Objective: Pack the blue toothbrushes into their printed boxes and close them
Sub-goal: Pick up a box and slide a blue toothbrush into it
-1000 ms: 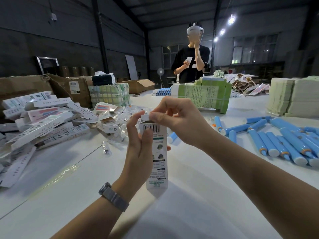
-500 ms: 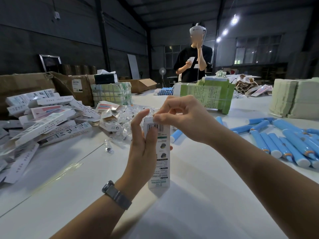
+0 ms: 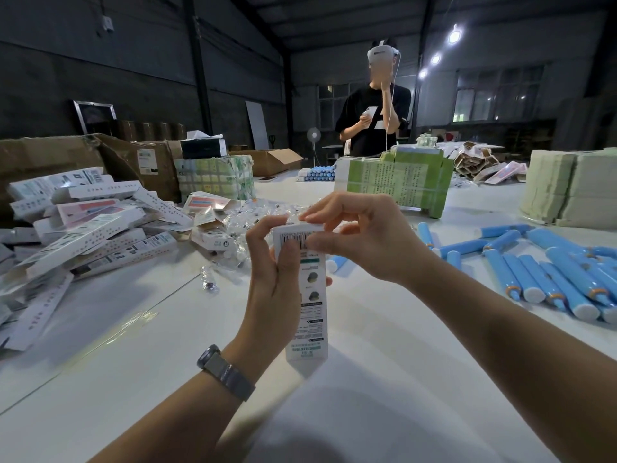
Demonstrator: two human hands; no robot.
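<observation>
Since the earlier frame, right hand [image 3: 364, 235] has come down onto the top end of the printed box [image 3: 309, 295]; top flap, then raised, now lies folded over the opening.

Item: printed box. Held upright above the surface [image 3: 384, 396], long axis vertical, barcode panel toward the camera, lower end tapering to a point near the surface.

Left hand [image 3: 277, 289]: curled round the box's left edge, thumb on the barcode panel, steadying it.

Right hand: fingers curled, pinching the top flap at the box's upper end; directly above the box, so the nearer hand for the closing push, which would run down the long axis. Whether the flap's tongue is fully tucked cannot be told; fingers cover it.

Stock: blue toothbrushes [image 3: 547, 279] lying loose to the right, well apart from both hands. Packed boxes [image 3: 83, 228] heaped at left.
</observation>
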